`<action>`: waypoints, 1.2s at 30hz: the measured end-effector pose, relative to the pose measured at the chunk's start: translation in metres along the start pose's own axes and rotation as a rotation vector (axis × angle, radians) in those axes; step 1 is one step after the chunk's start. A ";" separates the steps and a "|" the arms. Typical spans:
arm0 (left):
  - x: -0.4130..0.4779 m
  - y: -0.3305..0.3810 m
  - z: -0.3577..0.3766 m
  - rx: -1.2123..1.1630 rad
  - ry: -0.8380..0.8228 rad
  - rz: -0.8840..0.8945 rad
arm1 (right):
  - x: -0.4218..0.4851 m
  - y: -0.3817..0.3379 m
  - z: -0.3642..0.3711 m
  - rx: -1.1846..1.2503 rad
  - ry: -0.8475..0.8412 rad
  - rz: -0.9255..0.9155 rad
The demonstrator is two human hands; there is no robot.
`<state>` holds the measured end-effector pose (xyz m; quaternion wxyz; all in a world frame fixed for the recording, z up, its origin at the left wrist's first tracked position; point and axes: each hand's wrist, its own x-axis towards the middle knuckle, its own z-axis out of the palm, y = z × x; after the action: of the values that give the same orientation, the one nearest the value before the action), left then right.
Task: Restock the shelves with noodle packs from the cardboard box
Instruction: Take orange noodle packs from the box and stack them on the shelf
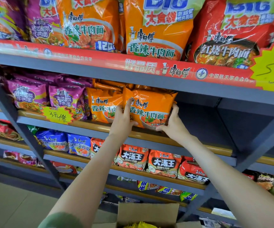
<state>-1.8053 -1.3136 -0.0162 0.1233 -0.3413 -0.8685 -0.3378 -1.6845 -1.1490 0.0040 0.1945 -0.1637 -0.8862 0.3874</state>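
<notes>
Both hands up on the second grey metal shelf (149,134): left hand (123,120) and right hand (174,123) clamped on either side of a shiny orange plastic noodle pack (149,109), fingers wrapped round its edges. Standing upright at the shelf front, touching another orange noodle pack (104,106) on its left. Open brown cardboard box (147,213) down below, near the floor.

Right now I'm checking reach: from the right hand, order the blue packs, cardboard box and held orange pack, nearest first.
From the right hand:
1. Orange pack, gripped in it.
2. Blue packs, shelf below, left.
3. Cardboard box, bottom, by the floor.
</notes>
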 end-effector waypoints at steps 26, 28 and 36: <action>-0.013 0.003 0.034 0.413 0.176 0.514 | -0.031 -0.007 0.020 -0.676 0.411 -0.093; -0.013 0.002 0.035 0.440 0.171 0.510 | -0.035 -0.003 0.026 -0.935 0.391 -0.295; -0.016 0.001 0.041 0.474 0.127 0.482 | -0.031 0.007 0.037 -0.995 0.282 -0.353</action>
<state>-1.7927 -1.2938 -0.0531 0.3294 -0.4766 -0.8079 -0.1085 -1.6739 -1.1811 -0.0314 0.2724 -0.1353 -0.9419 -0.1427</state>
